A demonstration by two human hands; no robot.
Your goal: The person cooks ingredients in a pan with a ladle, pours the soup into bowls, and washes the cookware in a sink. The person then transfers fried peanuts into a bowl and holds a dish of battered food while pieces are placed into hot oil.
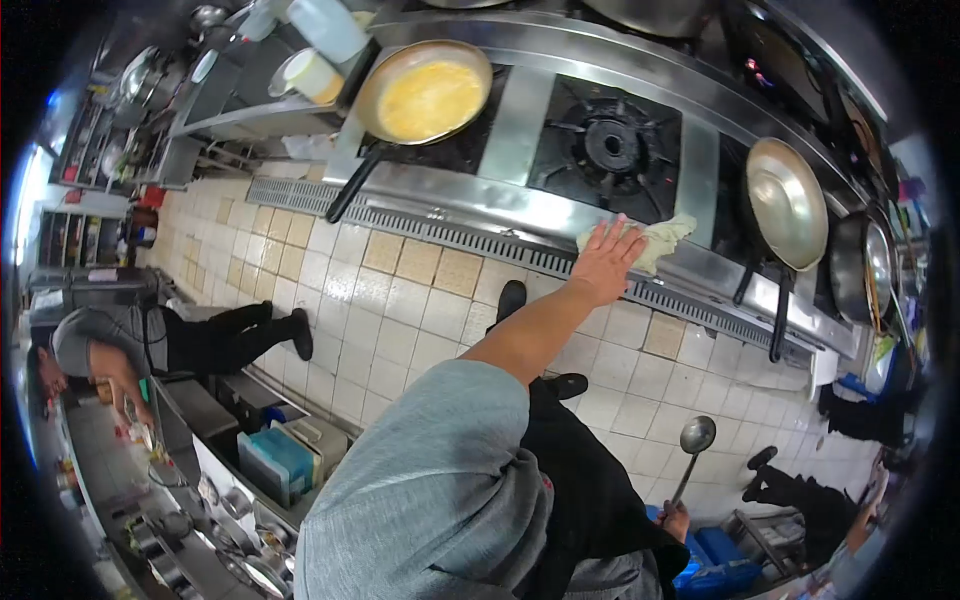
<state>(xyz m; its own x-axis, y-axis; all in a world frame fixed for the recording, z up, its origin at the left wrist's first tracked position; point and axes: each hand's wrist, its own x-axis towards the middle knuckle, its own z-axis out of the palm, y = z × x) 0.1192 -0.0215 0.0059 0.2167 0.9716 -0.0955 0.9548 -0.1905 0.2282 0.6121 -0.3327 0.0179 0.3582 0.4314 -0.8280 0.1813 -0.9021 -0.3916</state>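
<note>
Left hand (608,262) holds cloth (665,240) against stove edge (500,207); flat, even pressure advised. Right hand (676,521) grips ladle (698,434).

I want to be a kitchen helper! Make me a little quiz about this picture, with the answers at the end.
1. Pick one. What is the left hand resting on?
A) a plate
B) a cloth
C) a spoon

2. True or false? The right hand is holding a frying pan.

3. Fill in the missing word. The food in the pan at the left of the stove is coloured ____.

Key:
1. B
2. False, it is holding a ladle.
3. yellow
</note>
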